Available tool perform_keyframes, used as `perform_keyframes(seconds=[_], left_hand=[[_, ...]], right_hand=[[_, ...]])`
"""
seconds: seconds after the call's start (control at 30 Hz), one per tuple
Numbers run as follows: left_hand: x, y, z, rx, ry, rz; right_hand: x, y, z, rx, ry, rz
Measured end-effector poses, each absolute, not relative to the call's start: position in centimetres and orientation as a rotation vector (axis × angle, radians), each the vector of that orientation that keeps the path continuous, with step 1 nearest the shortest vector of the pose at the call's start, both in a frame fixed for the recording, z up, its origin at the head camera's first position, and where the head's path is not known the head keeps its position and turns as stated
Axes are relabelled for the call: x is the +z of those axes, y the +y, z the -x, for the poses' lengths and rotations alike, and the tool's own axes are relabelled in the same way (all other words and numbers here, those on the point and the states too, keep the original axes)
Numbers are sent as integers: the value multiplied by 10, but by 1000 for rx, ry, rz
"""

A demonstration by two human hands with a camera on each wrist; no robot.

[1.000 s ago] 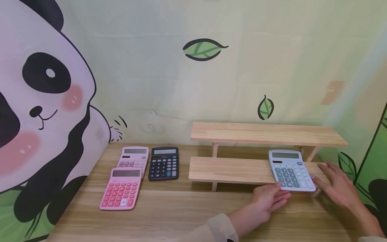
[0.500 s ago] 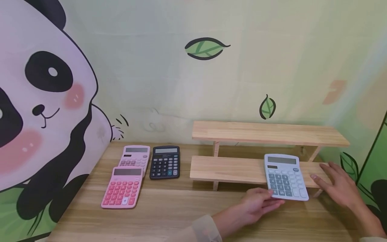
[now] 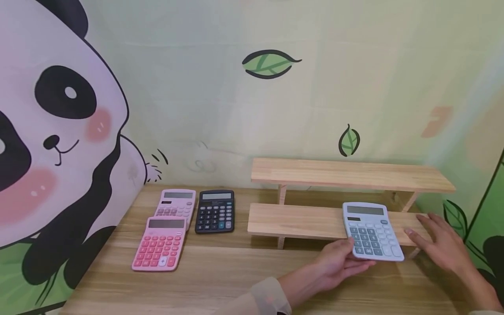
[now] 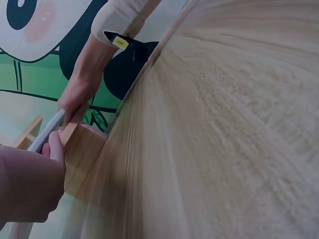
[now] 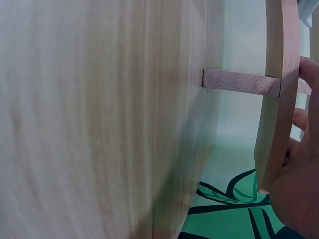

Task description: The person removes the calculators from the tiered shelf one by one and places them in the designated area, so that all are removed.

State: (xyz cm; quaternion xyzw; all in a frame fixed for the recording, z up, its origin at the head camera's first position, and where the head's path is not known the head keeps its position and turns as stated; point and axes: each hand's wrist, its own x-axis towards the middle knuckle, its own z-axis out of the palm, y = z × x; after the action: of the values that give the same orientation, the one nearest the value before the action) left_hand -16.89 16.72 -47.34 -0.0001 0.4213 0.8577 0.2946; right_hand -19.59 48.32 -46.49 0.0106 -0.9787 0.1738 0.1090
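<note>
In the head view, my left hand [image 3: 334,264] holds a light blue calculator [image 3: 372,232] by its lower left corner, thumb at the edge and fingers underneath. The calculator leans in front of the lower shelf board [image 3: 295,221], its display facing up and its bottom edge overhanging the board's front. My right hand [image 3: 442,240] rests on that board's right end, thumb and fingers spread. The left wrist view shows the calculator [image 4: 47,132] edge-on above the left hand's fingers. From the right wrist, the right hand [image 5: 299,164] appears against the board [image 5: 286,99], partly cut off.
An upper shelf board [image 3: 346,175] stands behind the lower one. To the left on the wooden table [image 3: 220,280] lie a pink calculator [image 3: 159,245], overlapping a pale pink calculator [image 3: 177,199], and a black calculator [image 3: 214,212]. A panda-printed backdrop [image 3: 197,87] rises behind.
The left hand has drawn the light blue calculator slightly left and toward me, then barely moved it. The right hand has stayed on the board's end.
</note>
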Motion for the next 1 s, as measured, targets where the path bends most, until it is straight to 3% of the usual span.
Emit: perform_keyframes(seconds=[0.27,0.6,1.0], left_hand=[[-476,151,170,2280,1200,-15],[-461,91,195,2123,1192,-268],[-433,12,202,1895,1357,-499]], right_hand=[[-468,483,195,570,-2875,-59],[-466,486,195,552,-2865,-70],[-464,487,192,575,-2866,-99]])
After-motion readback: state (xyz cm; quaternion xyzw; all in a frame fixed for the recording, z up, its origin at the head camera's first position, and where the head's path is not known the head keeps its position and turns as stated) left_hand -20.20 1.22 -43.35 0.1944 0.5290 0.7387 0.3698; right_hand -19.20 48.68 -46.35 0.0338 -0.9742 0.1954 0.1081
